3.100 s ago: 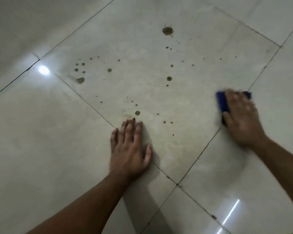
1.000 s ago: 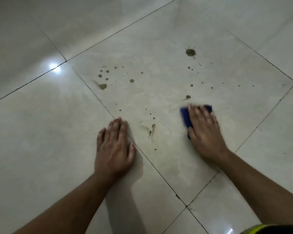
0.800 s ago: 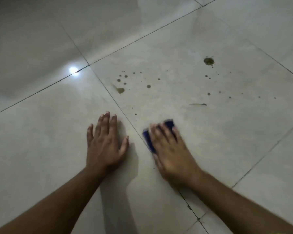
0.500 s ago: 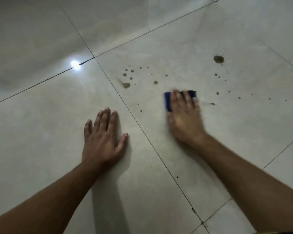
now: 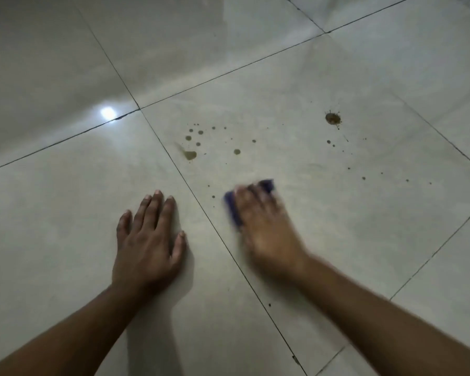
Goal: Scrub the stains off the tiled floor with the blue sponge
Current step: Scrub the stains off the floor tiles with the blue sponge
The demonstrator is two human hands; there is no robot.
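The blue sponge (image 5: 255, 198) lies flat on the tiled floor (image 5: 337, 240), on the stained tile just right of the diagonal grout line (image 5: 215, 226). Only its far edge and left side show; the rest is covered. The right hand (image 5: 266, 229) rests on top of it, fingers laid forward over the sponge. The hand is motion-blurred, so whether its grip curls round the sponge's edges or merely presses flat cannot be told.

Brown stains remain beyond the sponge: a cluster of drops (image 5: 193, 142) to the far left of it, including one larger smeared drop (image 5: 190, 155), a large splat (image 5: 333, 118) to the far right, and scattered specks (image 5: 364, 178) to the right.

The left hand (image 5: 149, 240) lies palm down on the neighbouring tile, left of the grout line, fingers straight and slightly spread, holding nothing.

A bright light reflection (image 5: 108, 113) shows on the floor at far left.
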